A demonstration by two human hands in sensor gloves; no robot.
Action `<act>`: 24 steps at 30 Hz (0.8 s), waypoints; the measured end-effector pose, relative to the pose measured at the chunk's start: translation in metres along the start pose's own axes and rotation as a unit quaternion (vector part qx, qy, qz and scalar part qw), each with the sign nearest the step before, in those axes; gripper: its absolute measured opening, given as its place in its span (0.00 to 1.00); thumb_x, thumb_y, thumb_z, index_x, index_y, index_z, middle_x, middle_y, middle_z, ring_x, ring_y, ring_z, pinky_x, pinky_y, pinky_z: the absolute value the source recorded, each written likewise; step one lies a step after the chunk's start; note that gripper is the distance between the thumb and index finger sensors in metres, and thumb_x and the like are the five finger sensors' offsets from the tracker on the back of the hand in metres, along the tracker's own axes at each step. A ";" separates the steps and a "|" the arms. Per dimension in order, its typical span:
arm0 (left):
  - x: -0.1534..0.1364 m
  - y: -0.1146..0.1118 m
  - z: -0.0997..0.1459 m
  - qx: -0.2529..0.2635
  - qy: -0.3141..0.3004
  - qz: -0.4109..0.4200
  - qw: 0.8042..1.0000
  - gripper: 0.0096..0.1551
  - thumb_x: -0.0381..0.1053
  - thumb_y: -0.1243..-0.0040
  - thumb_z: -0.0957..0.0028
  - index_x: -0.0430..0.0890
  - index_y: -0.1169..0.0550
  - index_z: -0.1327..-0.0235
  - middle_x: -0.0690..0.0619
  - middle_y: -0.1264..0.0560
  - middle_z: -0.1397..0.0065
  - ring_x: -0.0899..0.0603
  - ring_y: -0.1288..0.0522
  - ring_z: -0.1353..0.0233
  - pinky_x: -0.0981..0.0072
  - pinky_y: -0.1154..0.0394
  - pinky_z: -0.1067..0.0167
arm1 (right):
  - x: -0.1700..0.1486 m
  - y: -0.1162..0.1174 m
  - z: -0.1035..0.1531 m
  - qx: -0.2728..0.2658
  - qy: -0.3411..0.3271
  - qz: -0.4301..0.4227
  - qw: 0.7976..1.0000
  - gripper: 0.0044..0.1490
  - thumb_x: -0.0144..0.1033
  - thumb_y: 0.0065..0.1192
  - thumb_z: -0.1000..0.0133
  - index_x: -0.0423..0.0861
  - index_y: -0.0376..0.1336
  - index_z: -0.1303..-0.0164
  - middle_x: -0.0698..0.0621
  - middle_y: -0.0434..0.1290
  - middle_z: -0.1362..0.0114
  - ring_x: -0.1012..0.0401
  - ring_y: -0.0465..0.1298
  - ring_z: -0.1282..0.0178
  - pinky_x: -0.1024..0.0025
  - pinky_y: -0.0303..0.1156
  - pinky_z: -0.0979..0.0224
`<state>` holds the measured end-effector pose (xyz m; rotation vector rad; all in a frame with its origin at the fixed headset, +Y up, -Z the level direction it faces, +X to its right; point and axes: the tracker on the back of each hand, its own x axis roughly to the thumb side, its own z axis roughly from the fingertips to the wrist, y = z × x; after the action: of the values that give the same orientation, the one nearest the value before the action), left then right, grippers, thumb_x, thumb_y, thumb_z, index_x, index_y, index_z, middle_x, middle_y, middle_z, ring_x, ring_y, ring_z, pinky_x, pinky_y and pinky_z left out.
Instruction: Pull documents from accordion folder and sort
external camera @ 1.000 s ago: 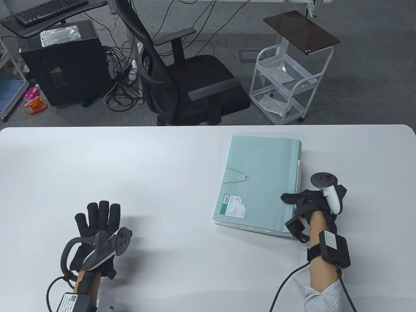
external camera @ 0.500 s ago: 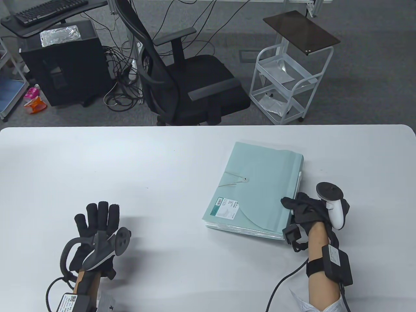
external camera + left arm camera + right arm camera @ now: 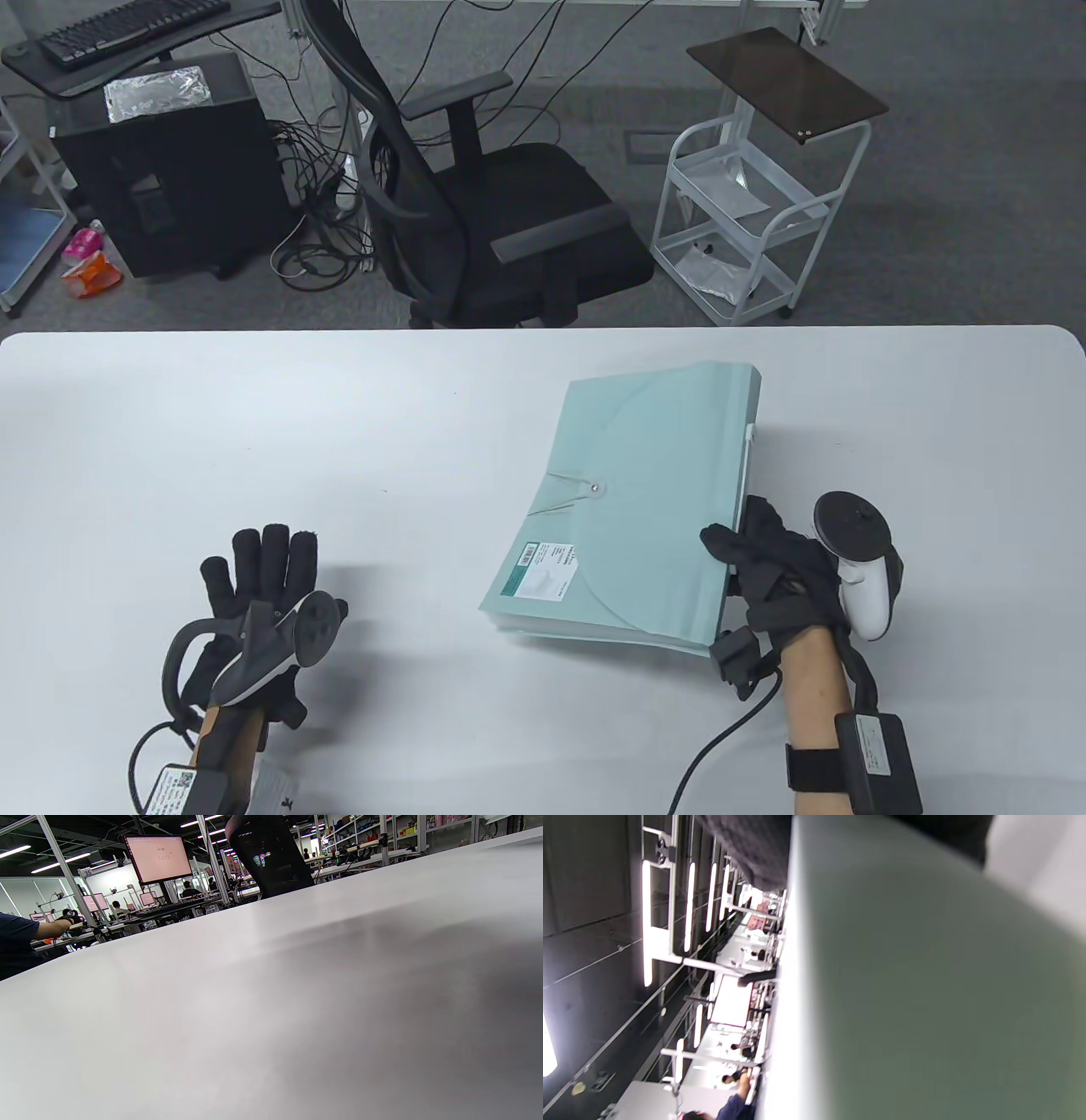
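Right hand (image 3: 776,564) gripping accordion folder (image 3: 632,509)

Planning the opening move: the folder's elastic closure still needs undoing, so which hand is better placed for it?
Left. The right hand already grips the accordion folder at its right edge, while the left hand rests free on the table, on the elastic closure side.

You are looking at one accordion folder (image 3: 632,509) lying on one white table (image 3: 339,424), with two gloved hands showing: one left hand (image 3: 254,594) and one right hand (image 3: 776,564). You are wearing two trackers, one strapped to the back of each hand. Beyond the table you are seeing one office chair (image 3: 501,212), one white cart (image 3: 747,221) and one keyboard (image 3: 127,30).
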<state>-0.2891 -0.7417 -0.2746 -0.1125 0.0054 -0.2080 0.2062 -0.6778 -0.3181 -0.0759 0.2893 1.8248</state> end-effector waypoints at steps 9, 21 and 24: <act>-0.001 0.000 -0.002 -0.003 -0.001 0.018 1.000 0.52 0.72 0.69 0.37 0.45 0.65 0.13 0.40 0.67 0.11 0.28 0.66 0.13 0.27 0.63 0.24 | -0.007 0.049 0.001 0.095 -0.027 0.029 0.995 0.53 0.35 0.58 0.44 0.22 0.33 0.30 0.30 0.63 0.32 0.46 0.80 0.46 0.65 0.83 0.46; 0.000 -0.002 -0.004 -0.004 -0.006 0.015 1.000 0.52 0.72 0.69 0.37 0.45 0.65 0.13 0.40 0.67 0.11 0.27 0.66 0.13 0.27 0.62 0.24 | -0.035 0.091 -0.005 0.132 0.006 0.110 0.985 0.52 0.34 0.57 0.45 0.22 0.33 0.30 0.30 0.63 0.32 0.46 0.79 0.45 0.62 0.83 0.46; 0.001 -0.003 -0.004 -0.008 -0.006 0.011 1.000 0.52 0.72 0.69 0.37 0.45 0.65 0.13 0.40 0.67 0.11 0.28 0.66 0.13 0.27 0.62 0.24 | -0.044 0.096 -0.007 0.138 0.022 0.111 0.984 0.52 0.33 0.56 0.45 0.21 0.33 0.31 0.29 0.62 0.32 0.45 0.79 0.46 0.61 0.82 0.46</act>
<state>-0.2892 -0.7456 -0.2784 -0.1291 -0.0036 -0.1847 0.1254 -0.7445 -0.3006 0.1136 0.5997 1.9867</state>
